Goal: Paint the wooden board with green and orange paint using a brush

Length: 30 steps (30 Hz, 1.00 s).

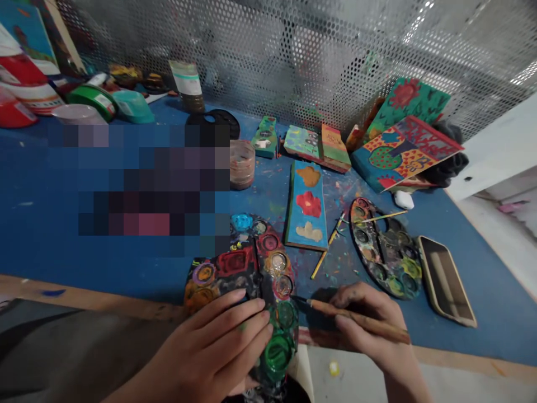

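Observation:
My left hand (pixel 226 341) lies across a paint-smeared palette (pixel 251 280), its fingers over the top and its thumb mostly hidden; it grips the palette, which juts past the table's front edge. Wells of red, orange, blue and green paint show around my fingers. In my right hand (pixel 369 313) a paintbrush (pixel 356 318) with a worn wooden handle is pinched between thumb and fingers. Its dark tip points left, close to the palette's right rim; whether it touches I cannot tell. Beyond the palette lies a blue painted block (pixel 308 207) with brown, red and beige shapes.
Right of the block are a thin yellow brush (pixel 328 246), a second palette (pixel 373 252) and a phone-like dark object (pixel 447 280). A clear jar (pixel 242 165) and small painted blocks (pixel 302 141) stand farther back. Paint containers (pixel 133 106) line the back left, before a perforated metal panel (pixel 268 56).

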Each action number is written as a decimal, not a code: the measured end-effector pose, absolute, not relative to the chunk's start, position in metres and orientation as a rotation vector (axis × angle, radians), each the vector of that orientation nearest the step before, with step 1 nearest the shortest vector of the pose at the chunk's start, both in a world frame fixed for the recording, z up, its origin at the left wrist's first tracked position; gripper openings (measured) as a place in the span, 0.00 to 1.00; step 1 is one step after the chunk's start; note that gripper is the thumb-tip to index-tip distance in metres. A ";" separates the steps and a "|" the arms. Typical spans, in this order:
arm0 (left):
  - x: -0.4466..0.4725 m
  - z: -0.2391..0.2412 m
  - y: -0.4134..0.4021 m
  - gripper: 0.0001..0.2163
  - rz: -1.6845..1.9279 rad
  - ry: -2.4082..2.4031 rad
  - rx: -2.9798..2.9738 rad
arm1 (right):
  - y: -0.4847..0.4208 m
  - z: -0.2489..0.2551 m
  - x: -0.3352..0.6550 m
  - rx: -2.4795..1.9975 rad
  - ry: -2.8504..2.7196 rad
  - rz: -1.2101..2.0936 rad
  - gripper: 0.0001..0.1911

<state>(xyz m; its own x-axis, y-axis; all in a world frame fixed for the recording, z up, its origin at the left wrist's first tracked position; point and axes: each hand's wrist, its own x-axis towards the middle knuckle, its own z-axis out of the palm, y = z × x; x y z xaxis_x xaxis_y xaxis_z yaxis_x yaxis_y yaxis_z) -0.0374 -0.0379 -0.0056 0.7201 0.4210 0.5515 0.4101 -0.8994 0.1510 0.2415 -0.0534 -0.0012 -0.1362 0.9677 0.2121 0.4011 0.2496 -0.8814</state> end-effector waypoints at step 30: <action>-0.055 -0.020 -0.021 0.15 0.951 0.498 2.982 | -0.054 -0.003 0.249 -0.814 -2.103 0.721 0.15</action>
<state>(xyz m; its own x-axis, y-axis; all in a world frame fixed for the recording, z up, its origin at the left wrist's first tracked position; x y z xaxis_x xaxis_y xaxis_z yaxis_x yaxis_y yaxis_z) -0.0546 -0.0208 -0.0196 0.7704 0.2874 0.5691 0.3043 -0.9502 0.0679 0.2492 -0.0535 -0.0027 -0.5124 0.7366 0.4415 0.3109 0.6383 -0.7042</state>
